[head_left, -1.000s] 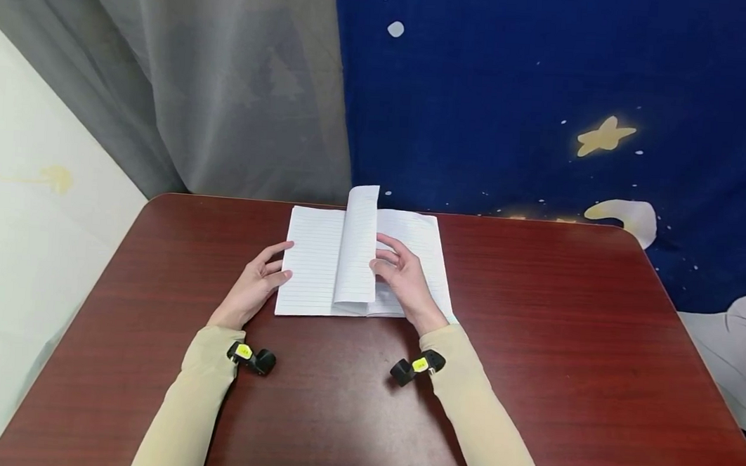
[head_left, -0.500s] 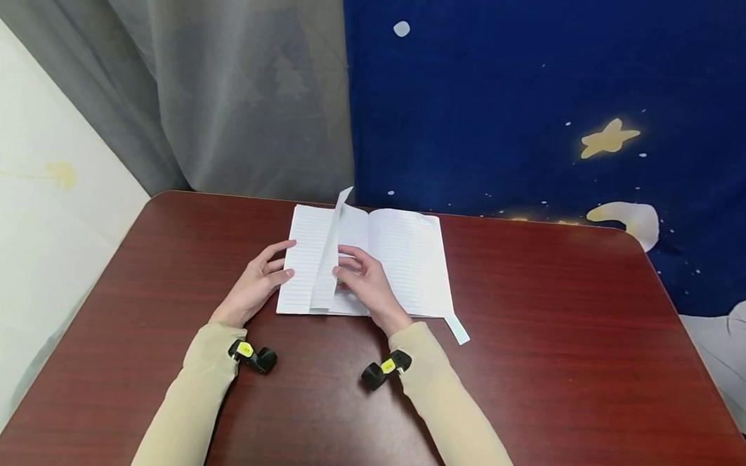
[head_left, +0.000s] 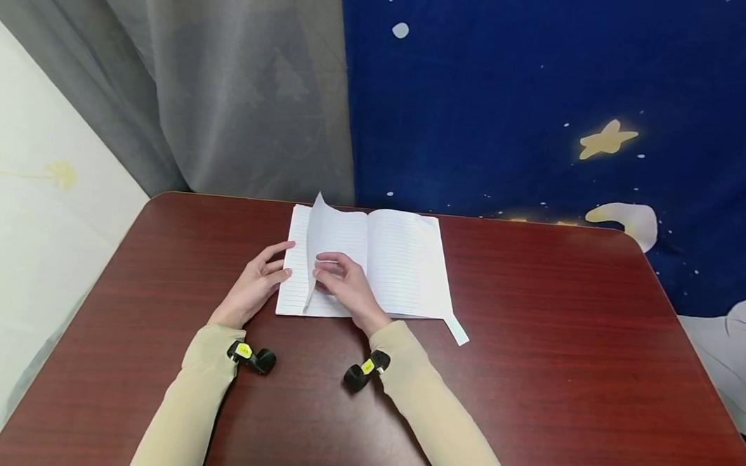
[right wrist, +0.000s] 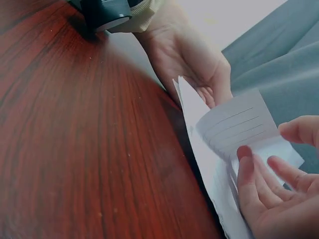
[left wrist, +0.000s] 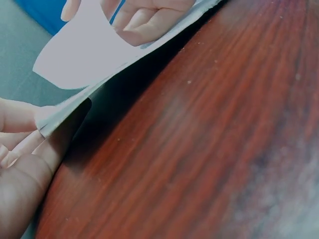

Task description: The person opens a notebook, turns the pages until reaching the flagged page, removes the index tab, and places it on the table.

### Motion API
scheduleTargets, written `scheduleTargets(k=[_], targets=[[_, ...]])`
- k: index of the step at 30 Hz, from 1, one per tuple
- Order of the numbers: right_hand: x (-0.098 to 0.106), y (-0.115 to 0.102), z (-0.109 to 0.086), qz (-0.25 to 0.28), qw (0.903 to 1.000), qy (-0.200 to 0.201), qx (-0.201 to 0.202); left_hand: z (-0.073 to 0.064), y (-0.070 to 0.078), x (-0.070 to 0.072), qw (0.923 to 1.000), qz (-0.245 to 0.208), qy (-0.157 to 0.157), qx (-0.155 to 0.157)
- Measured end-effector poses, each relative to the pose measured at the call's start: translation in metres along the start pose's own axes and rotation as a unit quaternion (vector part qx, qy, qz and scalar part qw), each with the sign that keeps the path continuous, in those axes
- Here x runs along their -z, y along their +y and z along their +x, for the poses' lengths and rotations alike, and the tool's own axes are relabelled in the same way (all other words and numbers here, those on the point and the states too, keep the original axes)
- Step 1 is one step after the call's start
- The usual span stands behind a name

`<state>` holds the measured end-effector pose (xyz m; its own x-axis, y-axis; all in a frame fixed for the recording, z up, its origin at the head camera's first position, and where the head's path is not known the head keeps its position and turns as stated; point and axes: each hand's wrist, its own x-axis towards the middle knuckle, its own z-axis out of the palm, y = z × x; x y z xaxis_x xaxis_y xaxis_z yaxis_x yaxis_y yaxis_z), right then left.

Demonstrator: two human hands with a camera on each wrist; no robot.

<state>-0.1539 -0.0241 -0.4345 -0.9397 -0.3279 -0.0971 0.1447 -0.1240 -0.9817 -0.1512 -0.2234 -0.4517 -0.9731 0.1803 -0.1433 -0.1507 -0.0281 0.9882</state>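
An open lined notebook (head_left: 403, 263) lies near the table's far edge. One of its pages (head_left: 314, 237) stands lifted and curled, leaning toward the left half. My left hand (head_left: 253, 286) pinches the notebook's left edge; in the left wrist view, its fingers (left wrist: 20, 117) lie above and below that edge. To the right of the raised page is my right hand (head_left: 347, 288), its thumb and fingertips against the page, fingers loosely bent. In the right wrist view, the ruled side of this page (right wrist: 239, 119) rises beside that hand's fingers (right wrist: 245, 172).
A pale strip (head_left: 456, 330) sticks out from the notebook's lower right corner over the dark red table (head_left: 563, 341). Behind stand a grey curtain (head_left: 248, 86) and a blue curtain (head_left: 481, 105). Each sleeve carries a black wrist camera (head_left: 358, 378).
My right hand has moved left, taking the page from near the spine over toward the left half. The pale strip has come into view. My left hand has stayed at the notebook's left edge.
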Motion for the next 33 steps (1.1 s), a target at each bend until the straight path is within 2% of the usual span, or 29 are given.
scheduleTargets(k=[3, 10, 19, 27, 33], targets=[[0.0, 0.011, 0.005, -0.003, 1.0, 0.004, -0.002, 0.0, 0.0, 0.0, 0.9998, -0.02, -0.001, 0.0], [-0.001, 0.006, 0.001, -0.026, 0.9994, -0.022, -0.01, 0.002, 0.001, -0.002, 0.9972, -0.075, 0.004, 0.0], [0.004, 0.005, -0.004, -0.036, 0.9981, -0.049, -0.013, 0.0, -0.001, -0.001, 0.9999, -0.01, 0.0, -0.004], [0.018, -0.006, -0.012, -0.051, 0.9946, -0.09, 0.004, -0.001, -0.002, -0.001, 0.9997, -0.012, -0.005, -0.02], [0.033, -0.014, -0.013, -0.081, 0.9922, -0.092, 0.026, 0.0, -0.002, 0.0, 0.9996, -0.013, -0.007, -0.023]])
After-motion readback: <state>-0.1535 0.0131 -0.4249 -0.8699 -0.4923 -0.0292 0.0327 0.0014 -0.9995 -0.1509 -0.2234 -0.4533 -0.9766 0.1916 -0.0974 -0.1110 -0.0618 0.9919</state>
